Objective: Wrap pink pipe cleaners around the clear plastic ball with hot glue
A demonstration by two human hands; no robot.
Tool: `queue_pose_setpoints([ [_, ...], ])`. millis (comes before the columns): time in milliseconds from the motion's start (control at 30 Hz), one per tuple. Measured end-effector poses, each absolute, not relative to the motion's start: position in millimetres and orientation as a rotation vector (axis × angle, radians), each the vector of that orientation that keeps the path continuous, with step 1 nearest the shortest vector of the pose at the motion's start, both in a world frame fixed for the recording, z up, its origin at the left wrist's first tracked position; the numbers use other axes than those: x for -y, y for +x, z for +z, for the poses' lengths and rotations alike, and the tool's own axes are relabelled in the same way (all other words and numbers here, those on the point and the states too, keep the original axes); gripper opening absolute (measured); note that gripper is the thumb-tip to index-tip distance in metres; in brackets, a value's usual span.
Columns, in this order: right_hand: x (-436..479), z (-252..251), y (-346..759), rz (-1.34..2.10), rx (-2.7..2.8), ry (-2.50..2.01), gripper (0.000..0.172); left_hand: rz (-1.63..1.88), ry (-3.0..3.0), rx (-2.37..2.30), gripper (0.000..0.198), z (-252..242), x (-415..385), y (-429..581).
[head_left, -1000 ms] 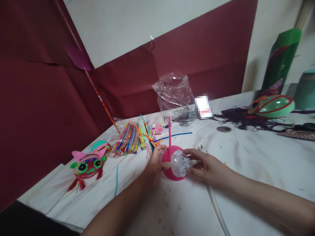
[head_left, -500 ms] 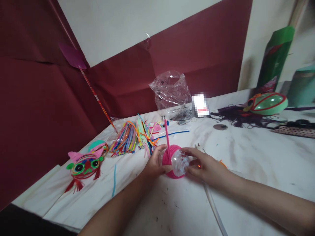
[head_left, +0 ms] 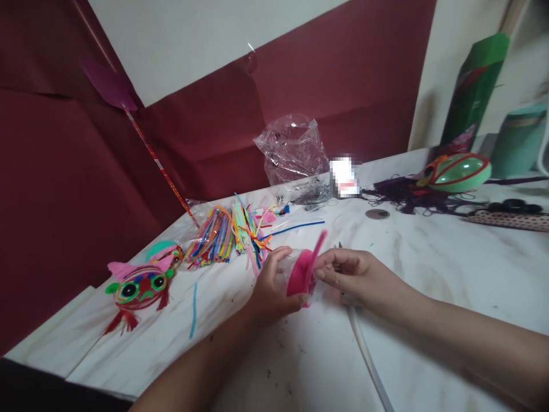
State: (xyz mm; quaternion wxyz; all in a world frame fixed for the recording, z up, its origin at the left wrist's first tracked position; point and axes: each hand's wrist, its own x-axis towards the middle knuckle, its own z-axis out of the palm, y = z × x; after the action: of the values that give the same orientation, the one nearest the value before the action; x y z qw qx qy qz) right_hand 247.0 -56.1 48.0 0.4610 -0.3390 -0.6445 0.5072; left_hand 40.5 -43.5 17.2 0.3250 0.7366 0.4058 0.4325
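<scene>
A rounded clear plastic piece (head_left: 283,278), perhaps part of a bottle, is banded with closely laid pink pipe cleaner (head_left: 299,273). My left hand (head_left: 274,286) wraps round it from the left, with the thumb across the front of the pink band. The loose end of the pipe cleaner points up and to the right. At that end, my right hand (head_left: 349,272) has thumb and fingertips pinched together on the pink strand. Behind my right hand lies a pointed tool, mostly hidden, and a white cord (head_left: 368,357) runs toward me from there.
Left stands a pink-eared animal face (head_left: 143,286) of pipe cleaners. Bundled coloured pipe cleaners (head_left: 214,237) lie farther back, with a blue strip (head_left: 193,312) nearer. A clear bag (head_left: 294,151) stands by the wall; a green balloon-like figure (head_left: 461,173) rests at right.
The plastic piece has turned in my left hand, and the pipe cleaner's upright end now leans right. My right hand has moved from the clear plastic to that end.
</scene>
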Motion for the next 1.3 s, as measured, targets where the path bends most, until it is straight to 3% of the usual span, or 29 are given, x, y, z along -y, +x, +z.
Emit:
queue_pose_setpoints([
  [233,55.9,42.4,246.8,1.288,1.646,-0.804,0.015,1.14,2.069,-1.086,0.079,18.1,42.4,40.6],
  [467,61.5,36.1,252.5,0.893,1.773,-0.853,0.015,1.148,2.052,-1.059,0.082,15.8,37.8,34.4],
  [1300,49.9,29.2,246.4,1.027,1.632,-0.883,0.017,1.136,2.046,-1.116,0.077,18.8,42.8,37.1],
])
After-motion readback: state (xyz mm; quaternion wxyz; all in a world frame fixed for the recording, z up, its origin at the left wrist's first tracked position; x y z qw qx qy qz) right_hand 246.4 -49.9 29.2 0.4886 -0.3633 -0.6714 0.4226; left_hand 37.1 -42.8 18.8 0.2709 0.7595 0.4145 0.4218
